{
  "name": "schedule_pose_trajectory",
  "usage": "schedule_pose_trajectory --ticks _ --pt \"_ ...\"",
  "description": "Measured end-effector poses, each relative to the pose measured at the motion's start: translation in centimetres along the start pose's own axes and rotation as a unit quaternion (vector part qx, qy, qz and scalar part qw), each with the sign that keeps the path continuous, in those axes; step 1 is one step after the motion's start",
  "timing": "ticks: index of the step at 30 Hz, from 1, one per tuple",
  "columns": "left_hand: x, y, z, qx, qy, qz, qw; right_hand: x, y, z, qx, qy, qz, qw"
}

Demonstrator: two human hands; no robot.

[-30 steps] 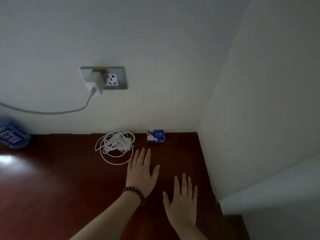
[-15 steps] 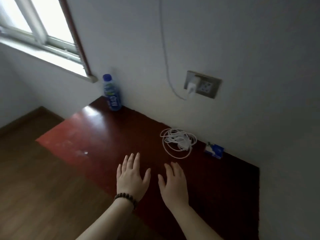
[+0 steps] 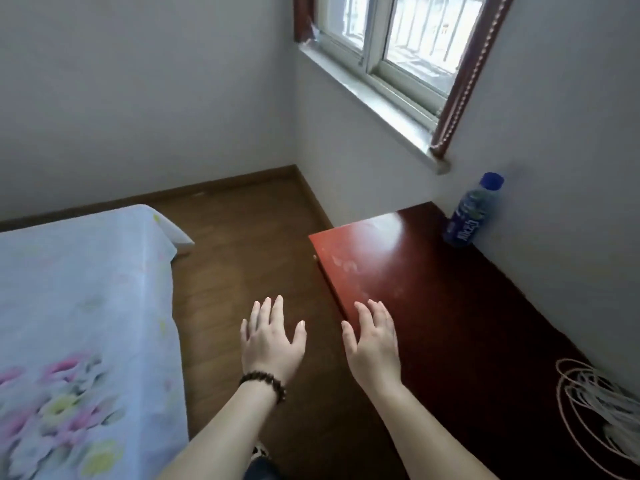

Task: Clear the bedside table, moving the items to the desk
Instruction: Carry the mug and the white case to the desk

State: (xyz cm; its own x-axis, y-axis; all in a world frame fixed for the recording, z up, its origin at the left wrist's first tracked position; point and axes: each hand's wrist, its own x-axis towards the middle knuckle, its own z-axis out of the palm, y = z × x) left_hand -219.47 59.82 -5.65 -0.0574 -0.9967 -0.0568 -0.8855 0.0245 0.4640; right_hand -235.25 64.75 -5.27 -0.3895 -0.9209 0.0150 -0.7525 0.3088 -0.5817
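A dark red wooden tabletop (image 3: 433, 289) runs along the right wall. On its far end, against the wall, stands a blue-capped plastic bottle (image 3: 471, 213). A coiled white cable (image 3: 602, 410) lies on the near right part, cut off by the frame edge. My left hand (image 3: 272, 341), with a bead bracelet on the wrist, hangs over the floor with fingers spread and holds nothing. My right hand (image 3: 375, 344) hovers over the table's left edge, fingers straight, also holding nothing.
A bed with a pale blue floral sheet (image 3: 79, 323) fills the left side. Brown wood floor (image 3: 242, 254) lies between bed and table. A window (image 3: 398, 46) with a sill sits above the table's far end.
The view has swung left, away from the wall socket and small blue box, bringing the bed and window in. Both hands stayed stretched forward and now hang over the table edge and floor.
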Motion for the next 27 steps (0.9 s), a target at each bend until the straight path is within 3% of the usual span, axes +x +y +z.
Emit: schedule_pose_trajectory --ticks 13,19,27 --pt "19.0 -14.5 -8.2 -0.007 0.06 -0.118 0.991 17.3 -15.8 13.6 -0.016 -0.04 -0.104 0.994" --pt "28.7 -17.3 -8.9 -0.003 0.064 -0.156 0.986 27.0 -18.9 17.9 -0.03 -0.048 -0.125 0.99" --pt "47.7 -18.3 -9.1 0.029 0.072 -0.209 0.975 46.8 -23.8 23.8 -0.034 -0.094 -0.179 0.979"
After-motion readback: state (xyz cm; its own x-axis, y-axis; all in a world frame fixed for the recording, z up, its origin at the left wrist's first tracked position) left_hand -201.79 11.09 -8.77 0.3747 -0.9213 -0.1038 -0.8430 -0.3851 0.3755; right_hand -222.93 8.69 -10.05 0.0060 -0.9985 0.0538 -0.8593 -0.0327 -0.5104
